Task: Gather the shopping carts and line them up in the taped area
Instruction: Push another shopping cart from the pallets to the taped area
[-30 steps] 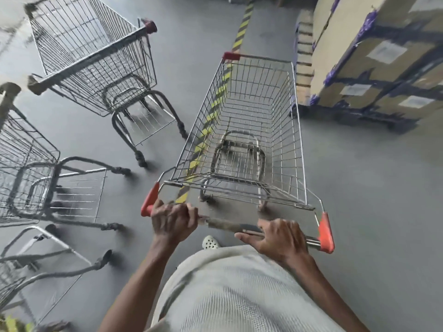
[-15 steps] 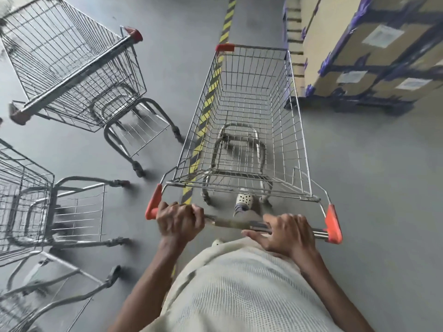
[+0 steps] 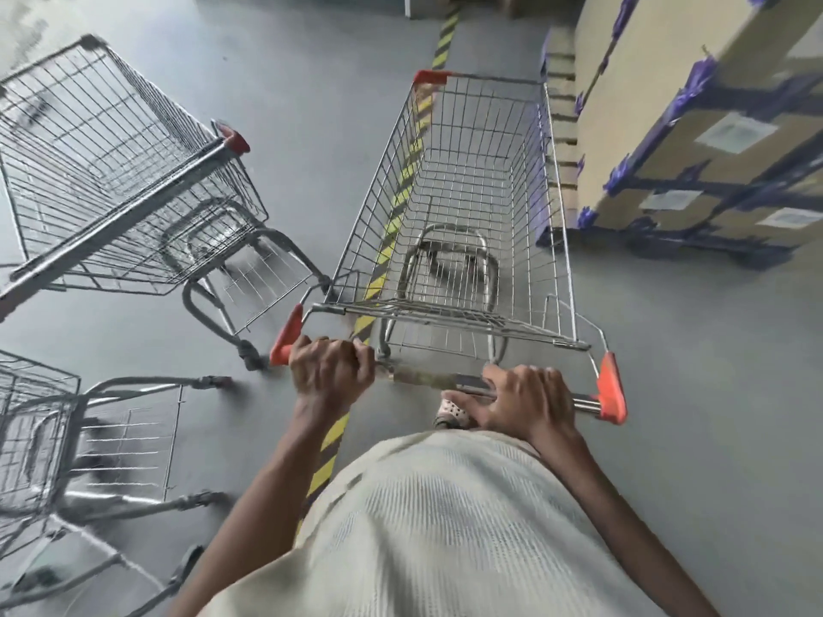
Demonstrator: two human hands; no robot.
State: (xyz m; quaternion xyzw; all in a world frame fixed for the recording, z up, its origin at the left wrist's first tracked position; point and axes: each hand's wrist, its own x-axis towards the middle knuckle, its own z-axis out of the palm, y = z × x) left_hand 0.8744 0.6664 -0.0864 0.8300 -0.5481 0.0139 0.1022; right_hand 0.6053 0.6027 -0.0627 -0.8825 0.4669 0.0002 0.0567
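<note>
Grey floor (image 3: 712,371) with striped tape (image 3: 392,224); both hands, left (image 3: 329,371) and right (image 3: 530,403), grip the cart handle (image 3: 427,378); two blurred carts, perhaps more, stand left (image 3: 120,180).

Upper-left cart (image 3: 133,201) motion-blurred, cut by the edge — stacked boxes (image 3: 668,140) cropped right.

We see smooth grey floor (image 3: 690,416) all round under even, soft light. Landmark: stack of cardboard boxes (image 3: 659,140), bound with blue-purple strapping (image 3: 721,100), white labels (image 3: 732,133) on its faces, sitting on a dark base (image 3: 668,242). Touching the stack's left side: wooden slats (image 3: 562,126). Far left of the stack: pale glare (image 3: 26,20) on the floor. Beyond it, up left: a white edge (image 3: 406,4), too cropped for us to identify
</note>
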